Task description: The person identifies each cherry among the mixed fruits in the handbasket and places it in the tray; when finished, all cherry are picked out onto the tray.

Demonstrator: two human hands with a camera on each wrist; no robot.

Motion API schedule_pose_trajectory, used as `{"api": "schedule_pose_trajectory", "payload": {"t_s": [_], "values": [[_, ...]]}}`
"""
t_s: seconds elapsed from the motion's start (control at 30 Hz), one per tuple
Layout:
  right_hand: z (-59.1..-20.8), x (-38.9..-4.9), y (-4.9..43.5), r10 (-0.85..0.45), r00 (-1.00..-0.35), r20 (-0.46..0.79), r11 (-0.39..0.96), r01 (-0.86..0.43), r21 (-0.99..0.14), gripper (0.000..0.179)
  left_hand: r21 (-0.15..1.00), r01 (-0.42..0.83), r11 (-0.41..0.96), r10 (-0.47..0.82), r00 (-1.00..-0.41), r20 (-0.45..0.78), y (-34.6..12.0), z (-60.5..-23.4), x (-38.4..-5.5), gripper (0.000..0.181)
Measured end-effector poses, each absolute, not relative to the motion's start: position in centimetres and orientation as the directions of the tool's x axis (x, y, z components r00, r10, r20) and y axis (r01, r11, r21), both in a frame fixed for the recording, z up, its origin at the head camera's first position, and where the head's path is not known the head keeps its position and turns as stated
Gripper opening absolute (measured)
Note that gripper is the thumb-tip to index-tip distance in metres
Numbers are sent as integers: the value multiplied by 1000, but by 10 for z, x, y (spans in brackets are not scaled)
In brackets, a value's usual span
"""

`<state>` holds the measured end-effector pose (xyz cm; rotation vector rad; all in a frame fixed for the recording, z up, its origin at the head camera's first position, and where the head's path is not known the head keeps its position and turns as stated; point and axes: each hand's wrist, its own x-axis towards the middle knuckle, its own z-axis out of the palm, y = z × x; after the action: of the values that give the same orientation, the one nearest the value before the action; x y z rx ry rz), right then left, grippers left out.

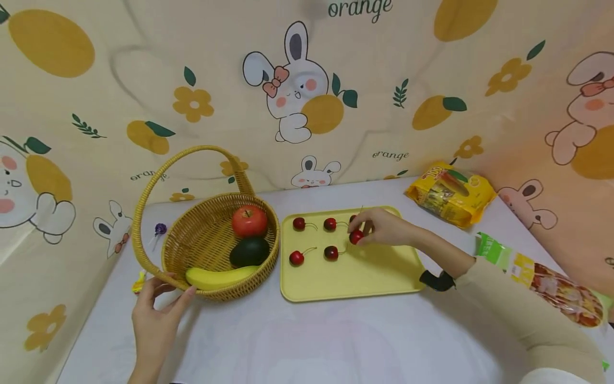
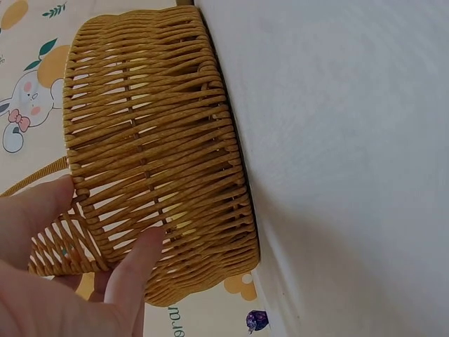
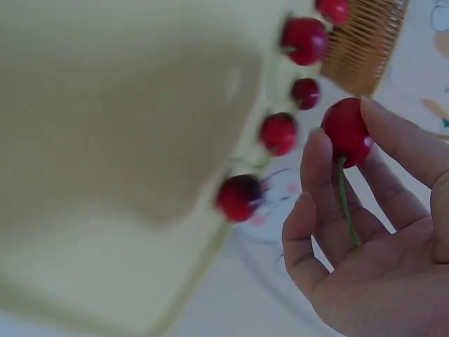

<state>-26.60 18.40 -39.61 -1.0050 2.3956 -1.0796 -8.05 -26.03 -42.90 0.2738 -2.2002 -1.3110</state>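
My right hand pinches a red cherry between thumb and fingertips, its green stem hanging toward the palm in the right wrist view. Below is a yellow tray, where several more cherries lie with their stems on. One of them is partly hidden behind the right hand. At the left, my left hand grips the near rim of a wicker basket, by the foot of its tall handle. Inside the basket lie a red apple, a dark green avocado and a banana.
A yellow snack bag lies at the back right. Nearer, partly behind the right sleeve, is a long clear-and-green food packet. A purple-wrapped lollipop and a small yellow wrapped item lie left of the basket. Printed cloth walls the back and sides.
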Motion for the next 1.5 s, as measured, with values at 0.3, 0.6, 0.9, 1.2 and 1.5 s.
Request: {"api": "schedule_pose_trajectory", "payload": {"t_s": [0.3, 0.6, 0.9, 1.2, 1.5], "values": [[-415, -243, 216, -641, -766, -54, 514, -376, -771, 27, 867, 83, 491, -458, -823, 337, -259, -429, -81, 45], [-422, -243, 204, -653, -756, -51, 519, -397, -757, 26, 865, 59, 498, -467, -823, 324, -261, -429, -80, 44], [-433, -242, 196, -663, -748, -29, 528, -439, -727, 27, 865, 54, 498, -469, -823, 321, -262, -430, -78, 43], [-435, -239, 188, -646, -762, 45, 559, -512, -653, 36, 873, 37, 486, -480, -824, 302, -264, -431, -78, 44], [-417, -216, 170, -547, -802, 238, 748, -596, -291, 54, 885, 8, 465, -485, -834, 262, -258, -427, -77, 57]]}}
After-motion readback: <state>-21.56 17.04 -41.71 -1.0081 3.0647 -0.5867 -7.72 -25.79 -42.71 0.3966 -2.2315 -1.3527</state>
